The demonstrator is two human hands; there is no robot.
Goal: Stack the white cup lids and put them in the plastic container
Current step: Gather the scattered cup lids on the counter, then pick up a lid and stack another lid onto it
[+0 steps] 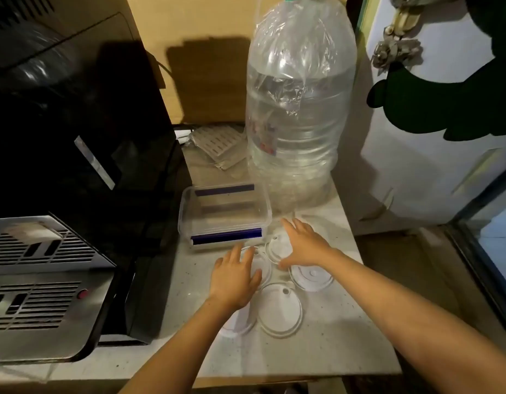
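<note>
both hands, left hand (234, 277) and right hand (304, 245), hover spread and empty over loose white cup lids (280, 309), seemingly to gather them beside the empty plastic container (263, 207).

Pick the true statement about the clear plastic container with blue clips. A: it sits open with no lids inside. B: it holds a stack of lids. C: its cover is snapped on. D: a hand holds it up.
A: the plastic container sits open on the counter with nothing visible inside, and the white cup lids lie on the counter.
</note>
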